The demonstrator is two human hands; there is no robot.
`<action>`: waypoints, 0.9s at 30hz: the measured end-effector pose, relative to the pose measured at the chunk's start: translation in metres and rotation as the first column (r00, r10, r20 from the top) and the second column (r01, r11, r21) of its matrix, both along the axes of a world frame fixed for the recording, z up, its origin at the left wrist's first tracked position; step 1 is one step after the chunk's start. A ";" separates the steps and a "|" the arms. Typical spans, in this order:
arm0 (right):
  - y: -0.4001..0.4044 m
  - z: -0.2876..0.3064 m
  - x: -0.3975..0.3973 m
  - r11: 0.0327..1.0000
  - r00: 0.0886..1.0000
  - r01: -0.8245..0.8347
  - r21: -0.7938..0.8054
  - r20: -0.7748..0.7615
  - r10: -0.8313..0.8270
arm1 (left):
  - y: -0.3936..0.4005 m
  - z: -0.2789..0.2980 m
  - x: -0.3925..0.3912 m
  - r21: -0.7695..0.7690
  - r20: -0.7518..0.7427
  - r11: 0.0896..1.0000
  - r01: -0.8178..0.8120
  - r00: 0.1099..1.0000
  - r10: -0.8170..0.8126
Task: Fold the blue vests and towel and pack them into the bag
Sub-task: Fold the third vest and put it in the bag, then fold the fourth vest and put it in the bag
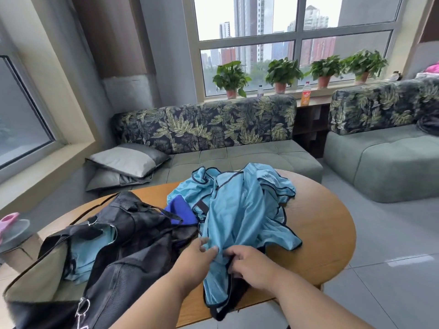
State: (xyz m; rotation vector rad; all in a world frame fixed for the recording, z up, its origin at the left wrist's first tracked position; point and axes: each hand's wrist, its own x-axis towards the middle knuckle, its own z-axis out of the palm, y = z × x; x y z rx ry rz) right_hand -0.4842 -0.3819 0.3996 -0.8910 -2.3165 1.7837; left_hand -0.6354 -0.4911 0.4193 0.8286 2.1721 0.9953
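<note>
A loose heap of light blue vests (pixel 240 205) with dark trim lies on the round wooden table (pixel 327 224). My left hand (pixel 197 256) pinches the near edge of one vest. My right hand (pixel 249 262) grips the same vest's dark hem just beside it. A dark blue towel (pixel 181 208) peeks out at the left of the heap. A black bag (pixel 123 238) lies open on the table's left side, with a light blue garment (pixel 88 250) inside it.
A leaf-patterned sofa (pixel 213 129) with grey cushions (pixel 126 160) stands behind the table. A second sofa (pixel 384 157) is at the right. Potted plants (pixel 282 74) and bottles line the windowsill. A pink object (pixel 8 222) sits at the far left.
</note>
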 end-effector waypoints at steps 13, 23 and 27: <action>0.039 -0.037 0.041 0.828 0.826 0.462 0.317 0.186 -0.532 | -0.021 -0.034 0.006 -0.011 -0.187 0.992 -0.127 0.975 0.123; 0.027 -0.022 0.044 0.718 0.739 0.670 0.189 -0.076 -0.669 | -0.039 0.026 -0.014 0.404 0.626 0.565 -0.719 0.668 0.402; 0.021 0.004 0.047 0.634 0.645 0.764 0.123 -0.199 -0.738 | -0.052 0.048 -0.025 0.457 0.668 0.418 -0.785 0.613 0.422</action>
